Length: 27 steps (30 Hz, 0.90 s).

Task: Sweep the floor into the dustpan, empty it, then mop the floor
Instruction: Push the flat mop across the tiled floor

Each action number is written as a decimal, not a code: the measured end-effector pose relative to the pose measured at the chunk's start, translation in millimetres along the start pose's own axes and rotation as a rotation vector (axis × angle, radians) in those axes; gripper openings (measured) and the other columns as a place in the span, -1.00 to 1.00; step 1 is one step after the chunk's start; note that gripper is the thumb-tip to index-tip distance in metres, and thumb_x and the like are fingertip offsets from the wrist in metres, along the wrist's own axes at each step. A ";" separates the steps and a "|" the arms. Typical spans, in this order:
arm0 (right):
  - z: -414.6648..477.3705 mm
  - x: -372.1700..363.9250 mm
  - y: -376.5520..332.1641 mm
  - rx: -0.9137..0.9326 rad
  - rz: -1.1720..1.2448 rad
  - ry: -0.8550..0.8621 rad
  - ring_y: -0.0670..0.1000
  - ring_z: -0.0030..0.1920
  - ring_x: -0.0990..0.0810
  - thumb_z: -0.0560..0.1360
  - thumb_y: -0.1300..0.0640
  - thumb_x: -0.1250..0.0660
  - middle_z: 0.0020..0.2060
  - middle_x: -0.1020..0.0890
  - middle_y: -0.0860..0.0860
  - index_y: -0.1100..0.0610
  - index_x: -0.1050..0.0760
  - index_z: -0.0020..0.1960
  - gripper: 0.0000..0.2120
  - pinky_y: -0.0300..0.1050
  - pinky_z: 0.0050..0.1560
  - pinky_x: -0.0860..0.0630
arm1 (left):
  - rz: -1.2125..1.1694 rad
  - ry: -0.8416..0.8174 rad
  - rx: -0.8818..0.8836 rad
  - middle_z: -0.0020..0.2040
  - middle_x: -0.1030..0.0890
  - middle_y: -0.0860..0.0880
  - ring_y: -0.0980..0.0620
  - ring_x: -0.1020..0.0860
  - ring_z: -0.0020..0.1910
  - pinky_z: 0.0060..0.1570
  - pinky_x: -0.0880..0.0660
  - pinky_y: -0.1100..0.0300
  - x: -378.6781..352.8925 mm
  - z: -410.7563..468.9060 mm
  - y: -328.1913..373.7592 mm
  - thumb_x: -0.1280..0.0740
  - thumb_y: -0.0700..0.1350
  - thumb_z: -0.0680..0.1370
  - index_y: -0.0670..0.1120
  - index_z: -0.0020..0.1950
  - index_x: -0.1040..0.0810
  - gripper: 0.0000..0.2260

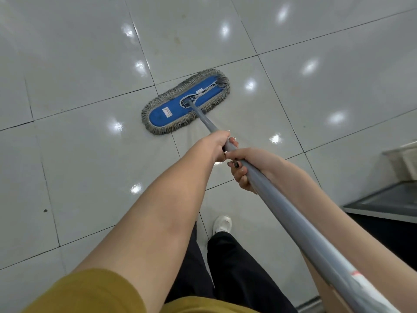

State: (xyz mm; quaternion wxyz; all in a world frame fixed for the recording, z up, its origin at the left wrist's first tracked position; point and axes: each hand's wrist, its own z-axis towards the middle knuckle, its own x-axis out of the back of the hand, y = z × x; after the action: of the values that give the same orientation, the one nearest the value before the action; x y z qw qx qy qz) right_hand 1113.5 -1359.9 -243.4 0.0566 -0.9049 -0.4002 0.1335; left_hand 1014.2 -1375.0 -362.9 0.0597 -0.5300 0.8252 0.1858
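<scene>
A flat mop head point(164, 111), blue on top with a grey fringe, lies on the glossy pale tiled floor point(90, 75) ahead of me, set diagonally. Its grey mop handle point(293, 213) runs from the head back to the lower right. My left hand point(217, 144) is wrapped around the handle further down the pole. Just behind it my right hand point(246, 168) grips the same handle, fingers curled under it. No dustpan or broom is in view.
A dark counter or cabinet point(383, 206) stands at the right edge, with a pale basket point(404, 159) behind it. My white shoe point(223, 223) and black trousers are below the handle. A small dark speck point(45, 210) lies on a tile at left.
</scene>
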 end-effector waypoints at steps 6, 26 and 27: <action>-27.0 36.9 30.4 -0.043 -0.006 0.030 -0.16 -0.74 -0.30 0.56 0.11 -0.23 -0.67 -0.35 -0.05 0.14 -0.29 -0.33 -0.69 -0.43 -0.68 -0.26 | 0.074 0.001 0.070 -0.71 -0.30 -0.01 0.11 -0.27 -0.81 -0.71 -0.23 0.47 -36.7 -16.9 -42.3 -0.11 -0.09 0.65 -0.13 -0.30 -0.25 -0.67; 35.7 0.6 -69.7 -0.026 -0.142 0.090 -0.13 -0.76 -0.31 0.57 -0.09 -0.22 -0.71 -0.34 -0.06 0.13 -0.28 -0.28 -0.63 -0.41 -0.68 -0.29 | 0.071 0.071 -0.079 -0.69 -0.34 0.02 0.14 -0.33 -0.78 -0.71 -0.26 0.44 -24.6 11.3 58.3 -0.12 -0.08 0.65 -0.15 -0.29 -0.28 -0.67; 40.2 -1.9 -79.9 -0.029 -0.141 0.089 -0.13 -0.76 -0.31 0.56 -0.09 -0.23 -0.71 -0.34 -0.06 0.12 -0.28 -0.27 -0.63 -0.41 -0.68 -0.29 | 0.068 0.070 -0.088 -0.62 -0.37 0.00 0.14 -0.34 -0.78 -0.70 -0.26 0.44 -23.3 16.0 68.4 -0.12 -0.08 0.65 -0.15 -0.29 -0.28 -0.68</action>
State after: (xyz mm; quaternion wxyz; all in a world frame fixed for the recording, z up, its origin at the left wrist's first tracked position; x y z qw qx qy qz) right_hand 1044.1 -1307.7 -264.8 0.0707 -0.8802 -0.4619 0.0830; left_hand 961.4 -1323.9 -354.1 0.0010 -0.5098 0.8354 0.2054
